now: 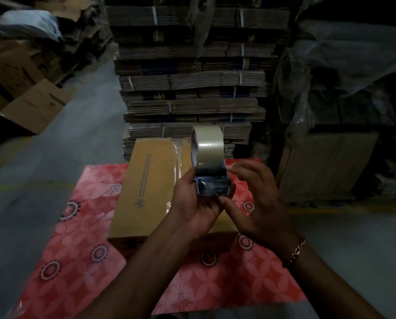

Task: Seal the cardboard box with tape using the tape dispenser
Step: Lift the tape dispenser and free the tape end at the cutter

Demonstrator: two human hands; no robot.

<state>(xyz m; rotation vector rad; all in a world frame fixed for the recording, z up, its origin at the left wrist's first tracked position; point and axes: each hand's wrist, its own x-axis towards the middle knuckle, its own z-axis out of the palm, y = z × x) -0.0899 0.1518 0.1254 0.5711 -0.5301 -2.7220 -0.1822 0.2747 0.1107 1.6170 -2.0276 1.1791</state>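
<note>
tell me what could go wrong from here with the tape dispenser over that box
1. The blue tape dispenser with its clear tape roll sits in the left hand alone; the right hand fingers near its cutter end could get nicked.
2. Loose clear tape already wrinkles on the brown cardboard box; a new strip may crease.

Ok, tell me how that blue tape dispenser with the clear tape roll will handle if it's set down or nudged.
The blue tape dispenser probably feels light, since the left hand cradles it alone while the right hand works at its front. Its clear tape roll sits high, so it may tip. The glossy tape could be slippery.
</note>
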